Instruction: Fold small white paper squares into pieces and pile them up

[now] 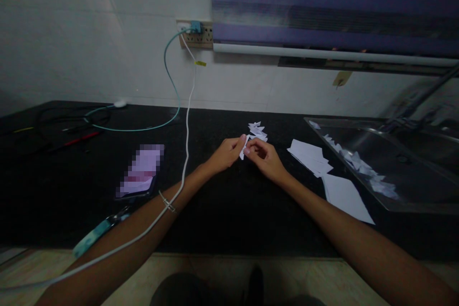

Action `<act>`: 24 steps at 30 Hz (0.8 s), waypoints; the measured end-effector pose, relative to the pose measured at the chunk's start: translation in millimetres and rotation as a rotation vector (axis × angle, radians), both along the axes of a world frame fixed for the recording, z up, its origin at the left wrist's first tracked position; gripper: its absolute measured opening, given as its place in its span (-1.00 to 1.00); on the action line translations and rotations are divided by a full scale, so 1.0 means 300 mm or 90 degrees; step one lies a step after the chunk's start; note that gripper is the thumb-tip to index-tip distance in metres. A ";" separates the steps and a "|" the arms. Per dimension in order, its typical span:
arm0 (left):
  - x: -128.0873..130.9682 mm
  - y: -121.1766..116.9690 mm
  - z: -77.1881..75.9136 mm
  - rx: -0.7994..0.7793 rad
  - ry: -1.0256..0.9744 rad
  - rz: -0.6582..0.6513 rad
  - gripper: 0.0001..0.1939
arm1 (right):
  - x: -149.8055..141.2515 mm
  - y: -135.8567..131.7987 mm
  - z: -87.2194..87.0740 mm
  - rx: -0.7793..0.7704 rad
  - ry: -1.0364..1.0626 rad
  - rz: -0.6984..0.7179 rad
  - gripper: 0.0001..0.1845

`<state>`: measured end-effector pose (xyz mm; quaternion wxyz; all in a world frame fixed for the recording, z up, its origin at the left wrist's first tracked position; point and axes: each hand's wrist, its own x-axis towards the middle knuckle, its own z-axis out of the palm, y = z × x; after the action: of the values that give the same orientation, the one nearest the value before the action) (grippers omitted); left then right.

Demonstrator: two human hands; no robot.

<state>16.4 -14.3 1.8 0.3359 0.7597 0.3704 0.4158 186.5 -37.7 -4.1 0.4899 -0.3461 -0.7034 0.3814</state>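
Observation:
Between my two hands, a little above the dark countertop (215,215), is a small folded piece of white paper (242,155). My left hand (229,151) pinches its left side with the thumb on top. My right hand (263,157) is closed on its right side, thumb and forefinger together. Just behind my hands lies a small heap of folded paper pieces (257,130). To the right of my right hand are a fanned stack of white paper slips (310,157) and a larger white sheet or stack (346,198).
A metal sink (423,167) at the right has several folded paper pieces (362,167) along its left edge. A phone (141,169) with a teal strap (93,236) lies at the left. A white cable (187,138) hangs from the wall socket (204,36) across my left forearm.

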 end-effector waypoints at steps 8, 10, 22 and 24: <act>-0.004 0.006 -0.019 0.040 0.038 -0.011 -0.34 | 0.008 -0.001 0.006 -0.059 0.061 0.019 -0.69; -0.005 0.003 -0.017 0.051 0.043 -0.021 -0.34 | 0.007 0.001 0.004 -0.063 0.060 0.019 -0.68; -0.015 0.004 -0.017 0.016 0.068 -0.060 -0.37 | 0.001 0.009 0.000 -0.054 0.030 -0.010 -0.69; -0.020 0.008 -0.019 0.002 0.070 -0.080 -0.42 | 0.000 0.012 0.000 -0.057 0.023 -0.019 -0.70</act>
<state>10.5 -12.0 -3.8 0.3391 0.8038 0.3389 0.3523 186.6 -34.1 -4.1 0.4921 -0.3711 -0.6717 0.4110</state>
